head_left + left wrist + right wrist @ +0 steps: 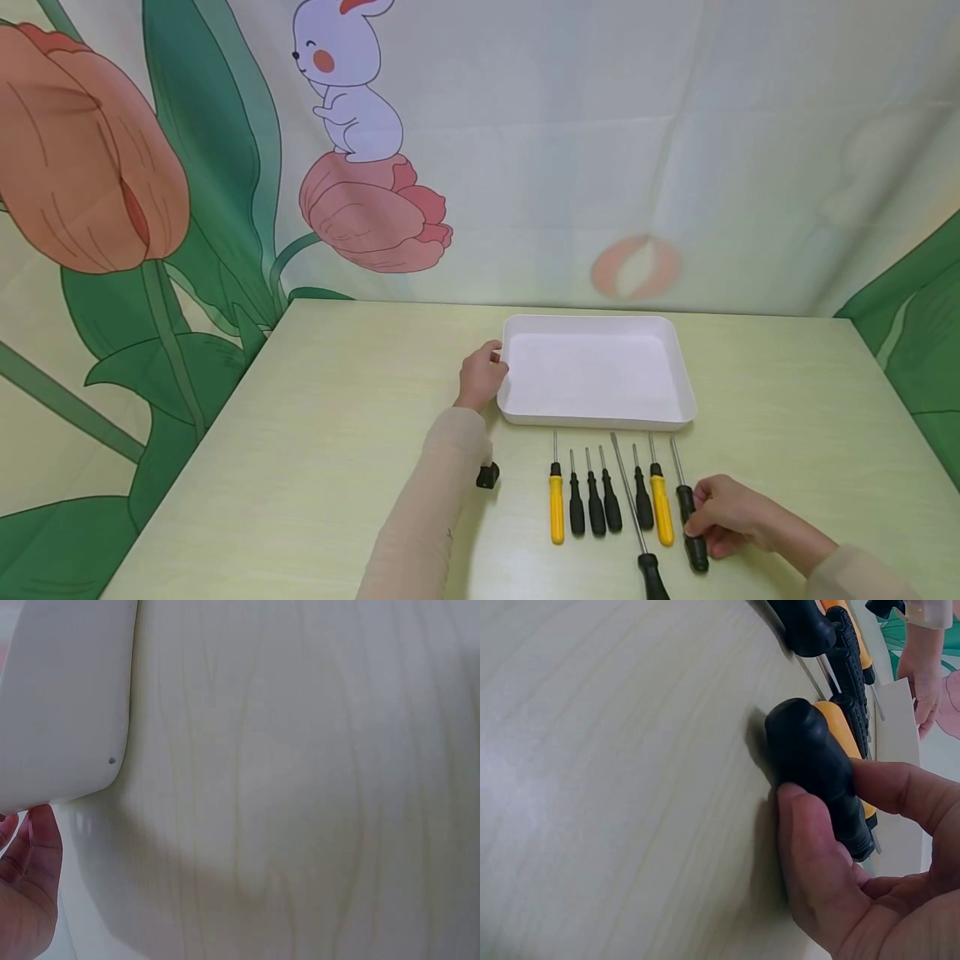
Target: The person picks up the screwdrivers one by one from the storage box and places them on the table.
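Observation:
My right hand [731,512] pinches the black handle of the rightmost screwdriver [686,508], thumb on one side and fingers on the other. The right wrist view shows this black handle [806,746] close up, lying at the table. My left hand [481,375] holds the left edge of a white tray [596,421]. In the left wrist view, fingertips [45,825] meet the tray's outer wall [67,712]. Left of the held screwdriver lies a row: a yellow-handled screwdriver [662,508], several small black ones, a long black-handled one [651,575] and another yellow-handled one [557,504].
The light wood-patterned table [337,400] spreads to both sides of the tray. A printed curtain [525,167] with tulips and a rabbit hangs behind it. A small black object [487,476] shows beside the left forearm; it looks like part of the wrist camera.

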Available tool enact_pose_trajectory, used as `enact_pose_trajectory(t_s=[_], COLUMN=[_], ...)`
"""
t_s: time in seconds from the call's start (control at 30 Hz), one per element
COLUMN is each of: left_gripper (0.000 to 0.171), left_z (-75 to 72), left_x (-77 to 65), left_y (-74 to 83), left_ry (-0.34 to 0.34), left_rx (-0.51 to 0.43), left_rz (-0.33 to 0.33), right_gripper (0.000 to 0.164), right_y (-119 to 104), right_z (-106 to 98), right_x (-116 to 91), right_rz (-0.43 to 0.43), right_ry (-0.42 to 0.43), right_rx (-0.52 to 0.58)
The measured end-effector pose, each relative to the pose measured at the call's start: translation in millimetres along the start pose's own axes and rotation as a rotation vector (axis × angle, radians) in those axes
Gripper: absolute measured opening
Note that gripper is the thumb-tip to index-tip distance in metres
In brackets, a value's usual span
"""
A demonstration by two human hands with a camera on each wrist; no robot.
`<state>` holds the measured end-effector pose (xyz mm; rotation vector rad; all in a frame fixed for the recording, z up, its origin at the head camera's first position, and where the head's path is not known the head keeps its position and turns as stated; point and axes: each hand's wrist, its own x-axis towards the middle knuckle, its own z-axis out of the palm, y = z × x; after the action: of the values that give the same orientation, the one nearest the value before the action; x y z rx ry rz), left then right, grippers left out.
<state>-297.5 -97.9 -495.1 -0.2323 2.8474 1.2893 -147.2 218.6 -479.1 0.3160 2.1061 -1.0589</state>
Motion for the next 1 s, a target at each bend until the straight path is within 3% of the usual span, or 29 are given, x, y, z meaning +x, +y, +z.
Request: enact_pose_trajectory(t_s=[0.33, 0.37, 0.47, 0.57, 0.6, 1.0], left_gripper=[0.039, 0.039, 0.039, 0.039, 0.039, 0.039], left_z=[4.1, 9.3, 11.0, 9.5, 4.2, -2.0], left_x=[9.1, 15.5, 18.4, 16.0, 9.5, -1.7], left_y=[-5.8, -14.0, -16.7, -14.3, -6.2, 2.1], left_ry=[-0.024, -0.011, -0.011, -0.016, -0.029, -0.009], left_rx=[-0.014, -0.015, -0.002, -0.016, -0.016, 0.005], left_rz=[-0.029, 0.0, 0.008, 0.003, -0.026, 0.004], right_gripper=[0.024, 0.024, 0.024, 0.023, 0.023, 0.024], right_y=[1, 1, 1, 2, 2, 6], right_z=[-1, -1, -1, -1, -2, -3], right_x=[-1, -1, -1, 0, 0, 0], right_rz=[-0.012, -0.011, -0.012, -0.012, -0.014, -0.026], right_ry=[0.005, 0.004, 0.002, -0.001, -0.002, -0.009], right_rx=[0.023, 0.025, 0.027, 0.024, 0.023, 0.01])
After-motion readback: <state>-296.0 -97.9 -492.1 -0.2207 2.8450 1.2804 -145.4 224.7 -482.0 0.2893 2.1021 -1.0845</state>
